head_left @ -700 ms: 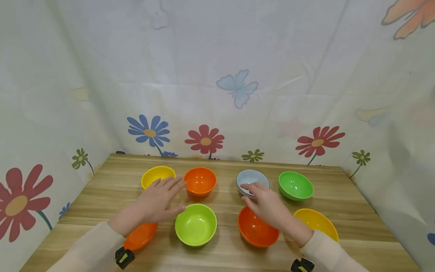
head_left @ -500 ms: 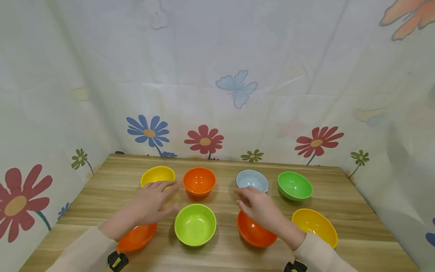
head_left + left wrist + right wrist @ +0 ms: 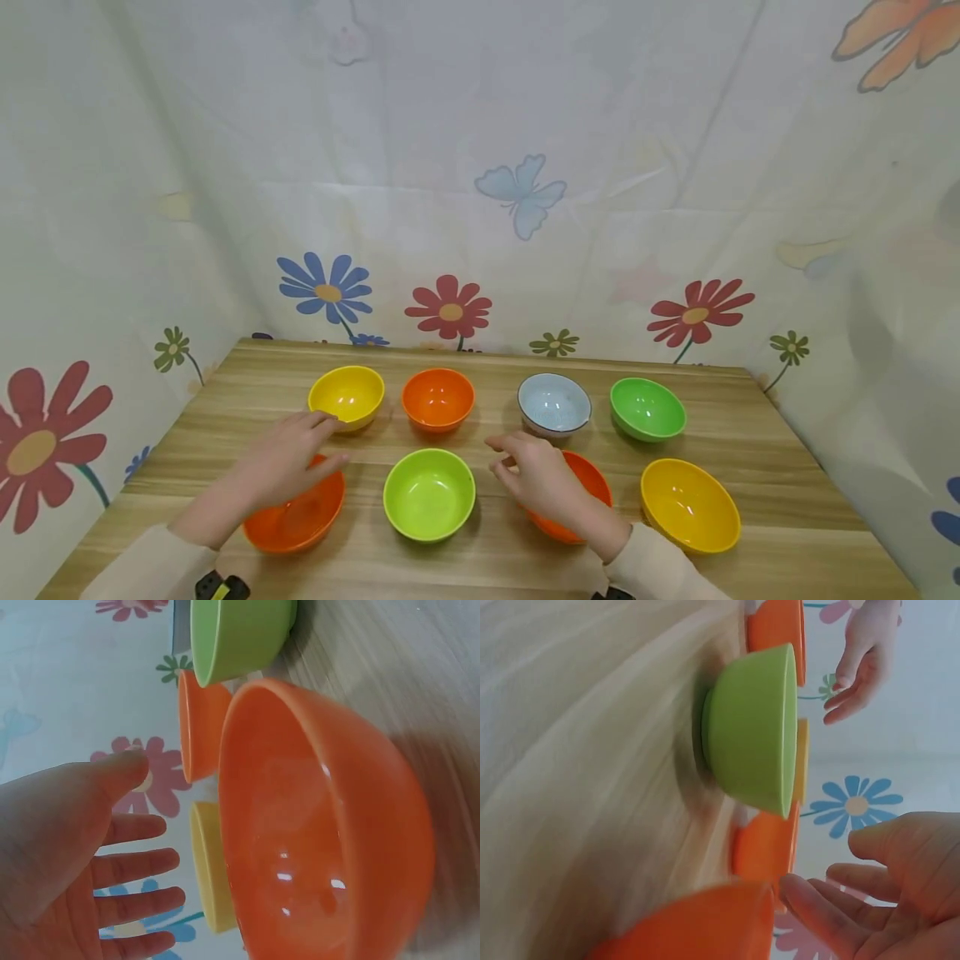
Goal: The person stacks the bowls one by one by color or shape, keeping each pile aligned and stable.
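The left hand (image 3: 273,462) was held, fingers straight and parted, above the front-left orange bowl (image 3: 296,521); nothing was gripped by it, and in the left wrist view its palm and fingers were seen apart from that bowl. The right hand (image 3: 543,475) was held over the front-right orange bowl (image 3: 592,483), fingers loosely bent and grasping nothing; whether the rim was touched could not be told. Both bowls were round and stood upright on the wooden table (image 3: 480,575), mouths turned up. Between them a lime bowl (image 3: 429,496) was placed, with an amber bowl (image 3: 690,506) at the row's right end. Behind, from left to right, were set a yellow bowl (image 3: 347,396), a small orange bowl (image 3: 438,400), a dark-rimmed pale bowl (image 3: 555,404) and a green bowl (image 3: 647,408). The backdrop (image 3: 420,100) was printed with flowers and butterflies.
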`<state>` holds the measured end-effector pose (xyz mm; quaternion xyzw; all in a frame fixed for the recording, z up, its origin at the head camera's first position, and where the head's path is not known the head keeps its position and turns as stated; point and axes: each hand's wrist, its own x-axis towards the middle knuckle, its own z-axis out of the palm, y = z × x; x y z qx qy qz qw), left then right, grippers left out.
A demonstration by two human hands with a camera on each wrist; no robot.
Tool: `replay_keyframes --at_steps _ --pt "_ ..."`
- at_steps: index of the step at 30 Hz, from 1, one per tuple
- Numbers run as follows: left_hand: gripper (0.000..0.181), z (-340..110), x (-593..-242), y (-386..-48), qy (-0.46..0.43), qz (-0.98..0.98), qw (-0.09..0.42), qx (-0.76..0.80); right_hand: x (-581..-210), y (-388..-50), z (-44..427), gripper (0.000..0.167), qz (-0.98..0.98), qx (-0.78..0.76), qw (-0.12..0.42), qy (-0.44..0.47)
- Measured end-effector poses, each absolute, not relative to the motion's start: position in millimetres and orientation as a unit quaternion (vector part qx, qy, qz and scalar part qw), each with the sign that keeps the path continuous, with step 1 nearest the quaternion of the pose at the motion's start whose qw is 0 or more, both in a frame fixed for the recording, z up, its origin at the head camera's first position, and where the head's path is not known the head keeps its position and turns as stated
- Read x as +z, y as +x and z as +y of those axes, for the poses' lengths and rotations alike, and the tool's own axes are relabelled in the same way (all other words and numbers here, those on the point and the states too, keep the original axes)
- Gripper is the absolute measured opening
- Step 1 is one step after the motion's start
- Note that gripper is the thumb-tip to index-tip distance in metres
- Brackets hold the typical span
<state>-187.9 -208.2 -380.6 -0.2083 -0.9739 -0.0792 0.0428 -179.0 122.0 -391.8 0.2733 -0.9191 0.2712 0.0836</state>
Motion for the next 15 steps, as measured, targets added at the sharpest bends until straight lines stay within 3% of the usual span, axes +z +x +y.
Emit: replay_keyframes --at_steps 9,15 --pt "0.042 -232 -381 -183 -0.19 -0.977 0.043 -0.084 -402 -173 103 0.031 -0.921 0.292 0.046 0.255" --pt "0.038 -244 -384 -181 -0.185 -0.978 0.032 -0.095 -409 -170 95 0.031 -0.924 0.289 0.067 0.243"
